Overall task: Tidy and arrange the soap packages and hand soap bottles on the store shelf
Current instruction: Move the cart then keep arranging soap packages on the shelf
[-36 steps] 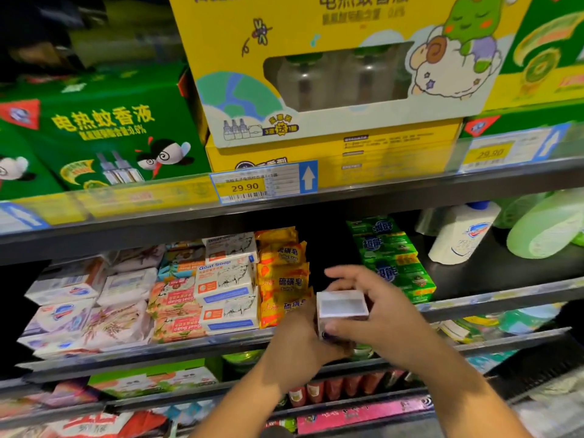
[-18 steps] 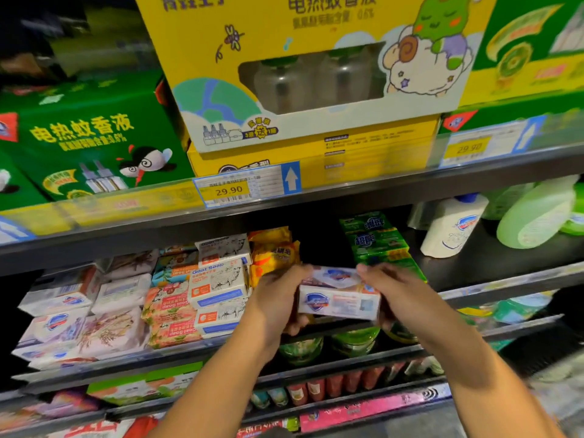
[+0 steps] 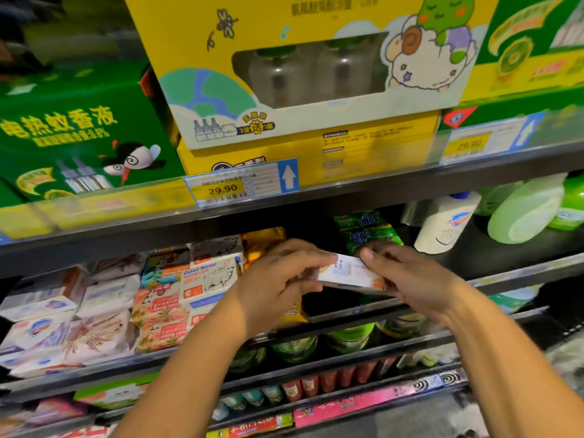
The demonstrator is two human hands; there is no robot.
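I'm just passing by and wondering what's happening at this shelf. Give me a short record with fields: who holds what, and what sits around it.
held: soap box, white
by: left hand and right hand, one gripping each end
where: in front of a dark gap on the shelf
behind: green soap packs, stacked
left: Goat Soap boxes
right: white bottle
above: price tag, 29.90

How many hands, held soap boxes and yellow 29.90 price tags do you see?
Hands: 2 (left hand, right hand)
Held soap box: 1
29.90 price tags: 2
Total: 5
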